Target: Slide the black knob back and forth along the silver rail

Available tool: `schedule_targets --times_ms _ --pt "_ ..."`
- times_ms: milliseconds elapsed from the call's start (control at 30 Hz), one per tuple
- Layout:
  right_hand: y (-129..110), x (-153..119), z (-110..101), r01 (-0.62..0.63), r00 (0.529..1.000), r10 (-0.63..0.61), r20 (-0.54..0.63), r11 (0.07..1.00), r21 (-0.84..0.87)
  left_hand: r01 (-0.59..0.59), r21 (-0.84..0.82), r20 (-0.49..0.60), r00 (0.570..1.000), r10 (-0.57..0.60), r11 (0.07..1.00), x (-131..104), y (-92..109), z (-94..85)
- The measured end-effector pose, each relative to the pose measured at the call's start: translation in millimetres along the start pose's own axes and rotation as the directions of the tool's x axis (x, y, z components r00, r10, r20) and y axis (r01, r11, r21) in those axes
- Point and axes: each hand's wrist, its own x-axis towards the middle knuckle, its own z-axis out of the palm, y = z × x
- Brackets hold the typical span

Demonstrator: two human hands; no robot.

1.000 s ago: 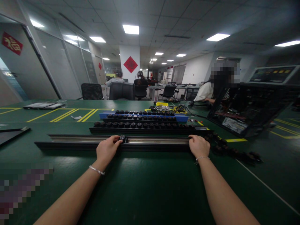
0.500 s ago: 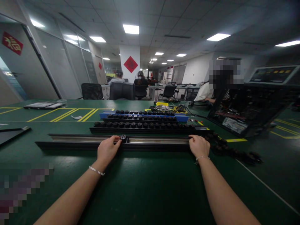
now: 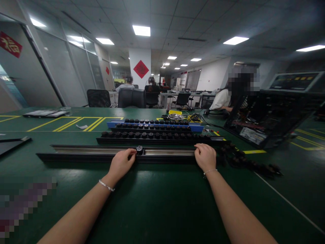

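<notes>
A long black rail [image 3: 83, 153] with a metallic channel lies crosswise on the green table. One round black part [image 3: 139, 150] sits in its channel near the middle. My left hand [image 3: 123, 162] is closed at the left side of that part, thumb and fingertips together; whether they grip it is hard to see. Over the rail's right portion rests my right hand [image 3: 206, 157], fingers bent together on its far edge. Behind lie a black rail [image 3: 122, 140] and a blue rail [image 3: 196, 127], with rows of similar round parts.
A chain of black parts [image 3: 250, 165] trails off to the right. Beyond it stands an open computer case [image 3: 256, 118], with a seated person [image 3: 220, 99] behind. A dark flat object [image 3: 12, 145] lies at left; cables and a yellow item [image 3: 175, 112] are at the back.
The round part and my left hand have moved right along the rail. My right hand has shifted left, toward the middle.
</notes>
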Motion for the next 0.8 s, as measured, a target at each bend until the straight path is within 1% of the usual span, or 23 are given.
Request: schedule_targets --times_ms 167,300,467,600,800 --pt "-18.3 -3.4 2.1 0.108 0.993 -0.11 0.053 0.994 0.032 -0.073 -0.024 0.0 0.997 0.073 0.997 0.2 -2.2 -1.3" --pt "-37.5 -7.5 0.5 0.199 0.972 -0.206 0.108 0.977 0.079 -0.116 -0.039 0.031 0.993 0.118 0.992 -0.3 1.9 -3.2" --pt "-69.2 -16.3 -4.9 0.289 0.922 -0.322 0.214 0.942 0.169 -0.179 -0.066 0.07 0.981 0.183 0.982 -1.9 7.6 -2.0" --pt "-93.2 -26.1 -5.1 0.346 0.881 -0.397 0.257 0.911 0.223 -0.233 -0.086 0.078 0.968 0.239 0.969 -3.2 8.9 2.7" --pt "-120.2 -37.1 -3.2 0.369 0.832 -0.439 0.34 0.894 0.254 -0.313 -0.086 0.093 0.943 0.321 0.946 -5.8 16.7 9.3"
